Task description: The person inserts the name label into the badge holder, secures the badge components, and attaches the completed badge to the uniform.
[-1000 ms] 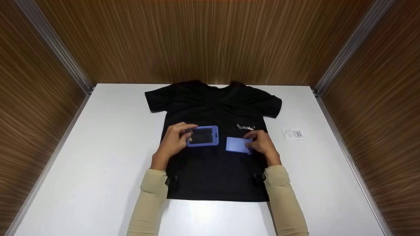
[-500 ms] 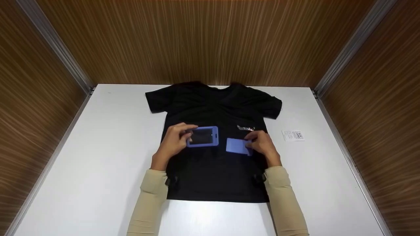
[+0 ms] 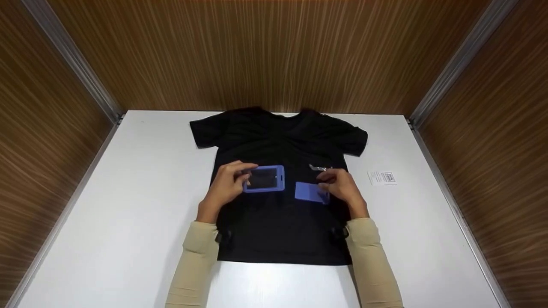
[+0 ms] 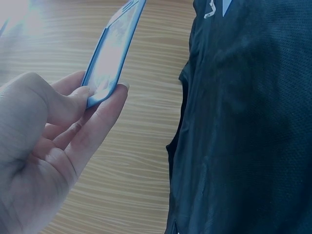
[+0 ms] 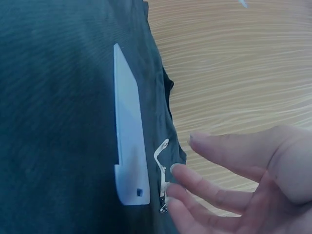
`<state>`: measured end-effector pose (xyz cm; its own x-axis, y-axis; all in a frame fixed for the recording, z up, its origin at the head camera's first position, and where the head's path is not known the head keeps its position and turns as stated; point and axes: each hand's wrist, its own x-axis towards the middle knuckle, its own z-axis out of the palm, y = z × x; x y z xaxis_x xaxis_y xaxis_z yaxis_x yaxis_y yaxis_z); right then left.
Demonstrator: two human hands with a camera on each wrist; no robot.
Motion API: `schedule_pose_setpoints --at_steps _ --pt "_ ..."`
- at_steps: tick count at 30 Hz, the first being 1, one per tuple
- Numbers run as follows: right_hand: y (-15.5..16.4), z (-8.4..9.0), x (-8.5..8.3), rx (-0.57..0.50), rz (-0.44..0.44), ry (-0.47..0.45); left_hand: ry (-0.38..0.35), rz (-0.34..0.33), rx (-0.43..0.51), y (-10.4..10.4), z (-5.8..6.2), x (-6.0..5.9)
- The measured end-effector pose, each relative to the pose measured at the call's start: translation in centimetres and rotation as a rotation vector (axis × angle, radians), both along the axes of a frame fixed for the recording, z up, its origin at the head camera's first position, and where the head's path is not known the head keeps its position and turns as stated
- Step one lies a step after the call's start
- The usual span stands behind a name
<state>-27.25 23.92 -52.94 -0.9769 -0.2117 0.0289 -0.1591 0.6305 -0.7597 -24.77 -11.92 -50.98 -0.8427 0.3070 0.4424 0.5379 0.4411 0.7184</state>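
Observation:
A blue card holder frame with a clear window (image 3: 264, 178) is pinched by my left hand (image 3: 224, 185) between thumb and fingers at its left end. In the left wrist view, the holder (image 4: 109, 53) is tilted, held up by one end. My right hand (image 3: 340, 187) hovers at the right end of a flat blue cover plate (image 3: 306, 191). The right wrist view shows the plate (image 5: 129, 136) lying on the black T-shirt (image 3: 278, 231), with the thumb and fingers spread apart and holding nothing. A small metal clip with a strap (image 5: 161, 170) lies beside the plate, near those fingertips.
The T-shirt is spread out on a white table (image 3: 128, 205), its neckline toward the back panel. A white printed paper slip (image 3: 382, 178) lies on the table to the right of the shirt. Wood-patterned panels (image 3: 274, 55) enclose the back and both sides.
The blue plate has come down slightly onto the shirt, and my right hand has let go of it. My left hand and the card holder have stayed in place.

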Motion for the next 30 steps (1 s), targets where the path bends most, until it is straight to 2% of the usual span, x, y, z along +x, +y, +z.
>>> schedule_pose_setpoints --at_steps 8,18,26,30 --pt "-0.28 0.36 0.11 -0.067 0.027 -0.002 0.012 -0.001 -0.012 -0.05 -0.03 -0.03" --pt "-0.2 0.26 0.12 -0.093 0.034 0.005 -0.003 0.005 -0.011 -0.03 -0.04 0.02" --pt "-0.16 0.51 0.18 -0.126 0.076 0.067 -0.011 0.003 -0.009 0.0 -0.03 0.04" --pt "-0.4 1.02 0.36 -0.115 0.061 0.034 -0.009 -0.001 -0.006 0.01 -0.1 0.02"
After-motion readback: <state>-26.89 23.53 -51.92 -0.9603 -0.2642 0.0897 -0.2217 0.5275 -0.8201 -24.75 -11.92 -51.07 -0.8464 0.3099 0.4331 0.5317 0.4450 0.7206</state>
